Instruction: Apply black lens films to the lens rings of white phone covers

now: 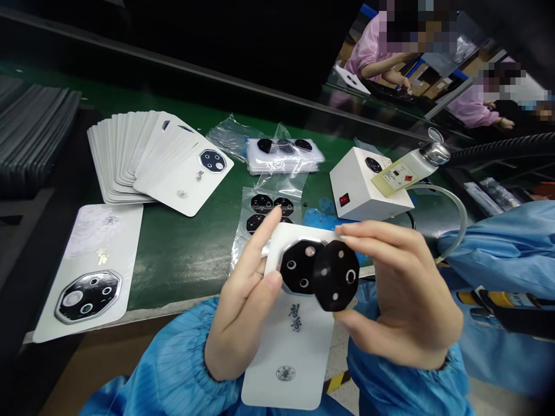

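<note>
My left hand (243, 306) grips a white phone back cover (292, 346) by its left edge, thumb next to the black octagonal camera area (299, 267). My right hand (403, 294) pinches a loose black octagonal camera lens plate (336, 276) between thumb and fingers, held partly over the right side of the cover's camera area. Both hands wear blue sleeves and are over my lap, in front of the green table edge.
A fanned stack of white covers (143, 156) and one single cover (89, 271) lie on the green table (182, 254) at left. Plastic sheets with black lens plates (271, 208) and a bagged pack (284, 155) lie mid-table. A white box with a red switch (364, 188) stands right. Other people sit beyond.
</note>
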Demonstrator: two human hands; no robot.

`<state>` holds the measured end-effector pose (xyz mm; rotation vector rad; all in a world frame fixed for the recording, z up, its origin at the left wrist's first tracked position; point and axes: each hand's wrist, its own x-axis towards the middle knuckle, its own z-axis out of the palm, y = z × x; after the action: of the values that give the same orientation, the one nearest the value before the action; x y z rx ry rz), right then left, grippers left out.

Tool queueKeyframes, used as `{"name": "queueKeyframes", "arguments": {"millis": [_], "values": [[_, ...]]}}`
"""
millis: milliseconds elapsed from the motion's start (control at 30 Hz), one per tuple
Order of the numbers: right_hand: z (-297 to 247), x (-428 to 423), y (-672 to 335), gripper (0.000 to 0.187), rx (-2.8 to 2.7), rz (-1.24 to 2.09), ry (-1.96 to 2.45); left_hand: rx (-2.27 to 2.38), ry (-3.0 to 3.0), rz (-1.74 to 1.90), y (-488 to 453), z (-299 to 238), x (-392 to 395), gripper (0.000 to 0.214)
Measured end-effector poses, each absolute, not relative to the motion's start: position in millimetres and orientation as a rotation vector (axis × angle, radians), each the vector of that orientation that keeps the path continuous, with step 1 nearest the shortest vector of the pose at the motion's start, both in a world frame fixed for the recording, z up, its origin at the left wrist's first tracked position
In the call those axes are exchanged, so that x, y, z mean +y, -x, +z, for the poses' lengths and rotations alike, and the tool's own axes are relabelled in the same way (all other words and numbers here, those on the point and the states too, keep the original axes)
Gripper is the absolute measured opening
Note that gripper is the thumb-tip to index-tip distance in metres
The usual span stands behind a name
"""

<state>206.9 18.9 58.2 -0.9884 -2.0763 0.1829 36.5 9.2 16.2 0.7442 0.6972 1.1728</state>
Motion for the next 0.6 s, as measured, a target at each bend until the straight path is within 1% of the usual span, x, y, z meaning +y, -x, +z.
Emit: {"name": "queueKeyframes", "arguments": {"millis": [100,200,300,400,600], "values": [[54.7,22.1,-211.9,0.047,-1.871,0.435,0.921,0.668,-0.656,1.112,-34.0,20.0,10.5,0.062],[54.1,22.9,-212.6,0.047,-1.859,0.491,0.947,0.696,-0.644,1.11,-33.9,21.1,11.3,0.064],[55.8,21.1,-208.0,0.05,-2.056,0.292,1.05,0.736,-0.668,1.113,-35.7,19.6,11.5,0.059],[56.9,18.2,-202.6,0.048,-2.232,0.057,1.109,0.733,-0.72,1.144,-37.9,16.6,10.9,0.053],[55.8,14.8,-200.0,0.044,-2.269,-0.078,1.115,0.772,-0.873,1.246,-41.1,12.0,9.8,0.043]]}}
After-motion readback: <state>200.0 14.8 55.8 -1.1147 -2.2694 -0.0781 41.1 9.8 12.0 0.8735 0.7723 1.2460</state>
